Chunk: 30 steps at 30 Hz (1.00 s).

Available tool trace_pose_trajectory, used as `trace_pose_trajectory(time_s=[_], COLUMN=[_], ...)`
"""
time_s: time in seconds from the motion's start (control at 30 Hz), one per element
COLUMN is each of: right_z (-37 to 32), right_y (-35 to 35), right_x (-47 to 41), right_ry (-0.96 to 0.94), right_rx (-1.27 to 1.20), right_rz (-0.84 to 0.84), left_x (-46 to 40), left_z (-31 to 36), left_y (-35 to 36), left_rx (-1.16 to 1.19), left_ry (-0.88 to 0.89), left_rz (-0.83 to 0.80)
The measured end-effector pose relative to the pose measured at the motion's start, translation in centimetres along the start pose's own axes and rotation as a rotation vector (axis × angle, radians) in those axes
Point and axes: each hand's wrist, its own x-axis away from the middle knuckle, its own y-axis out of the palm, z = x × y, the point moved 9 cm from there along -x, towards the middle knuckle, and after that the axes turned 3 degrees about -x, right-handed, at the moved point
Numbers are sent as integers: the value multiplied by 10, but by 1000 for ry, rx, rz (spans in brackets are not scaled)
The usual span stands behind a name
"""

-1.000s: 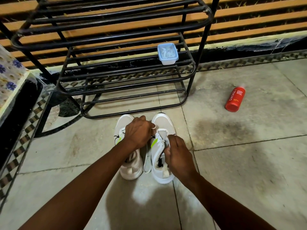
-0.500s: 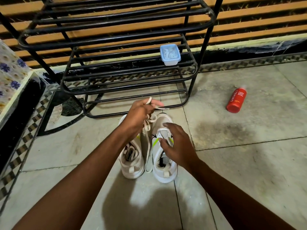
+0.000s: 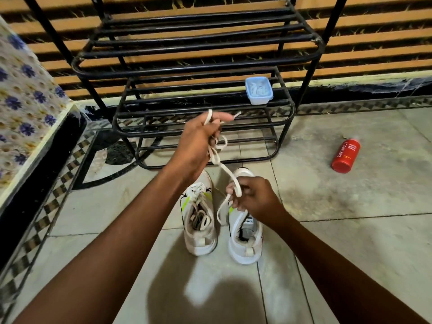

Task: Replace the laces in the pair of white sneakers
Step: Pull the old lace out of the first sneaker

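Two white sneakers stand side by side on the floor tiles, toes pointing away from me. The left sneaker still has its lace threaded. The right sneaker shows an open tongue with no lace across it. A loose white lace runs between my hands above the shoes. My left hand grips a bunch of it, raised in front of the rack. My right hand pinches the lace lower down, just over the right sneaker, and a loop hangs below it.
A black metal shoe rack stands right behind the sneakers. A small blue-rimmed plastic tub of white laces sits on its lower shelf. A red bottle lies on the floor to the right. A floral-covered ledge is at the left.
My left hand has risen up and away from the shoes, drawing the lace out of the right sneaker. My right hand left the tongue and took hold of the lace.
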Motion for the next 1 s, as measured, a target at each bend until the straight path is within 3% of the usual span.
trace_pose_trajectory(time_s=[0.07, 0.23, 0.33, 0.6, 0.7, 0.83, 0.9, 1.0], right_z=[-24, -71, -70, -41, -15, 15, 17, 11], right_y=[-13, -37, -47, -71, -60, -18, -11, -17], right_x=[0, 1, -2, 12, 10, 17, 24, 31], right_ry=[-77, -225, -200, -192, -95, 153, 174, 94], right_rx=[-136, -177, -203, -77, -51, -487, -552, -435], right_rz=[95, 301, 387, 599, 477, 143, 35, -30], left_x=[7, 38, 52, 46, 40, 30, 21, 6], left_z=[-30, -96, -103, -96, -82, -51, -39, -29], left_y=[-2, 21, 36, 35, 39, 53, 62, 72], left_rx=[-147, -50, 89, 103, 198, 323, 313, 296], left_ry=[-45, -247, -307, -342, -339, -269, -216, -156], left_rz=[49, 16, 0, 111, 108, 91, 86, 92])
